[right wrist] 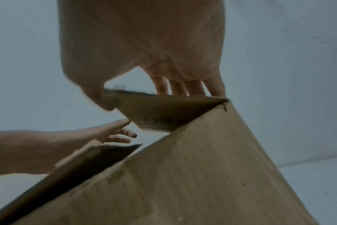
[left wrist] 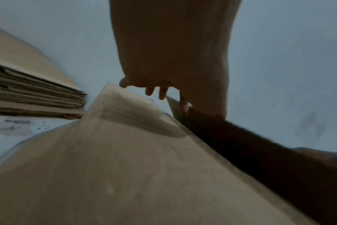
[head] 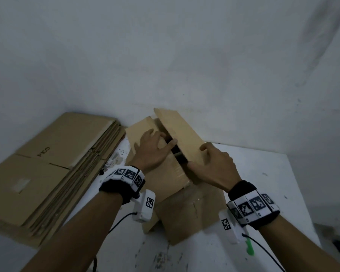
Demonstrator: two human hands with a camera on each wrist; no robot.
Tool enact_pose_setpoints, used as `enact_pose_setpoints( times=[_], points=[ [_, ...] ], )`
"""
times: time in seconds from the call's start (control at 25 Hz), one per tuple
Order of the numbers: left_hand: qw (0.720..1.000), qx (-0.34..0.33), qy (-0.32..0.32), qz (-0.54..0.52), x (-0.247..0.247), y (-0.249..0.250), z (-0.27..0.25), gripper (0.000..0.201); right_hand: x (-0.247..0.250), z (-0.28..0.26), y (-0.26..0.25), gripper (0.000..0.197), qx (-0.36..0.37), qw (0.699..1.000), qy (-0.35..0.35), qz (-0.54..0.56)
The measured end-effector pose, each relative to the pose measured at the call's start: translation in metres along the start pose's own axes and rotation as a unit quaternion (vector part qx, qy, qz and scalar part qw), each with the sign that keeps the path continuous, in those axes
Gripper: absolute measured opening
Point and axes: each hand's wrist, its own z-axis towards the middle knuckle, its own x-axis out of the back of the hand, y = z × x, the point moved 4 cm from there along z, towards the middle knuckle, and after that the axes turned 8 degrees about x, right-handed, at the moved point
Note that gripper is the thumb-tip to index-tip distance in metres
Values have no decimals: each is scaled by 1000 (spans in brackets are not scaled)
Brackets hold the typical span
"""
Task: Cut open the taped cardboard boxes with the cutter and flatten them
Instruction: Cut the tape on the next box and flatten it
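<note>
The cardboard box (head: 186, 211) stands on the white counter (head: 267, 173) just right of a stack of flattened cardboard (head: 47, 163), its long axis running from the near edge away toward the wall (head: 165, 55). It is plain brown, its top slit open along the middle, a dark gap between two flaps. The left hand (head: 152, 149) lies on the left flap (head: 141, 134), fingers spread and reaching into the gap. The right hand (head: 214, 165) grips the raised right flap (head: 182, 132), thumb on one face, fingers curled over its edge.
</note>
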Motion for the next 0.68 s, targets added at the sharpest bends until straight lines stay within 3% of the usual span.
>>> enact_pose_setpoints(
  times=[0.08, 0.16, 0.2, 0.28, 0.32, 0.44, 0.52, 0.6, 0.68],
  points=[
    [997, -53, -47, -4, 4, 8, 3, 59, 16, -2, 0, 44, -9, 991, 105, 87],
    [979, -120, -130, 101, 2, 17, 0, 70, 37, 3, 6, 18, -12, 966, 225, 125],
    [960, -147, -159, 177, -1, 17, -2, 73, 49, 7, 9, 15, -7, 955, 273, 114],
    [934, -171, -182, 254, -3, 18, -1, 77, 65, 20, 19, 40, 8, 946, 323, 10],
    [939, -173, -171, 244, 0, 19, 2, 78, 70, 27, 22, 54, 10, 943, 317, -96],
    [955, -250, -55, 152, 30, 30, 5, 73, 47, 46, 15, 63, 88, 913, 174, -358],
    [945, -252, -31, 209, 60, 42, 6, 69, 9, 49, 4, 59, 196, 884, 8, -425],
    [927, -117, -118, 337, 89, 37, 11, 60, -26, 41, 2, 43, 263, 867, -147, -396],
    [892, 20, -241, 382, 107, 15, 17, 61, -36, 35, 8, 69, 190, 886, -259, -334]
  ],
)
